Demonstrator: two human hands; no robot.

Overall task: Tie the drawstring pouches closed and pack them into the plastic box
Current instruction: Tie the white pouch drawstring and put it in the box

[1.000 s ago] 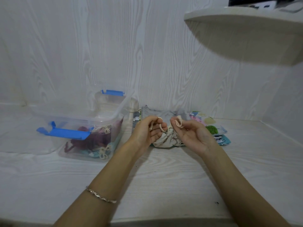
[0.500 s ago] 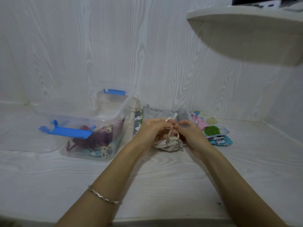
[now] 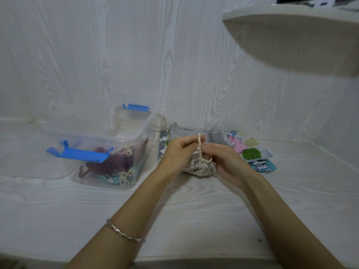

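R of plastic box (image 3: pixel 136 133): flat pouches (image 3: pixel 252 152) behind cream pouch (image 3: pixel 202 167), cinched. My L hand (image 3: pixel 179 150) pinches drawstring (image 3: pixel 199 141); R hand (image 3: pixel 227 160) grips cream pouch.

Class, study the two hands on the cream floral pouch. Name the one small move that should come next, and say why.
Probably pull the drawstring snug to finish the knot. The left hand pinches it upright above the gathered neck of the pouch, the right hand grips the pouch at that neck, and the pouch lies on the table, outside the plastic box.

Shelf (image 3: pixel 291 41) top rt; wood-grain wall (image 3: pixel 136 55) behind; white tabletop (image 3: pixel 194 220) below.
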